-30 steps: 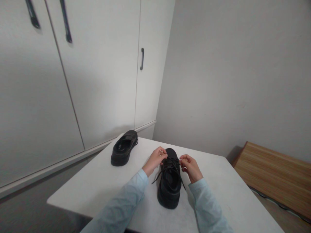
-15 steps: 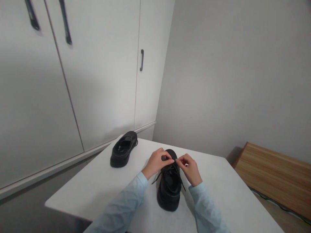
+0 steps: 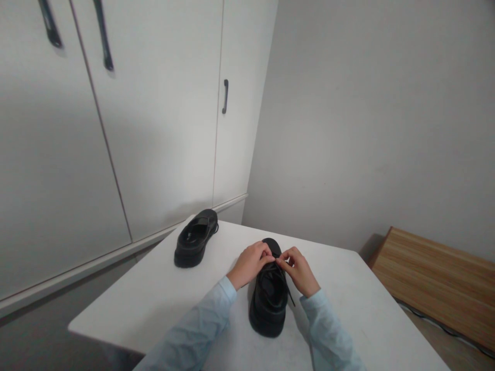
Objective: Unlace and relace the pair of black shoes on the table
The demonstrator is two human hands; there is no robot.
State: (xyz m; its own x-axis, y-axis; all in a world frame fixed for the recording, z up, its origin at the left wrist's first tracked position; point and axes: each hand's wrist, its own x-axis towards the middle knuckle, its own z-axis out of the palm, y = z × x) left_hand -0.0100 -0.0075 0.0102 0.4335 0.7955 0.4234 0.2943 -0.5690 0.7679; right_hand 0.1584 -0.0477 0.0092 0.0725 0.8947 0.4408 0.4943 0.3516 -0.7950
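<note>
A black lace-up shoe (image 3: 268, 309) stands on the white table, its toe pointing away from me and its heel nearest. My left hand (image 3: 252, 260) comes in from the left over the front of the shoe, thumb and fingers pinched on the black shoelace. From the right, my right hand (image 3: 298, 268) pinches the lace too, its fingertips close beside those of the left. One lace end (image 3: 291, 296) hangs down along the shoe's right side. The part of the lace between the fingertips is small and partly hidden.
A second black shoe (image 3: 196, 239) stands at the table's far left. White cabinets (image 3: 166, 129) with dark handles rise behind it. The white table (image 3: 348, 309) extends right, with a wood-grained panel (image 3: 436, 283) beyond its right edge and a grey wall behind.
Both hands have shifted slightly and their fingertips have come closer together over the laces. The lace end that hung at the shoe's left side no longer shows there.
</note>
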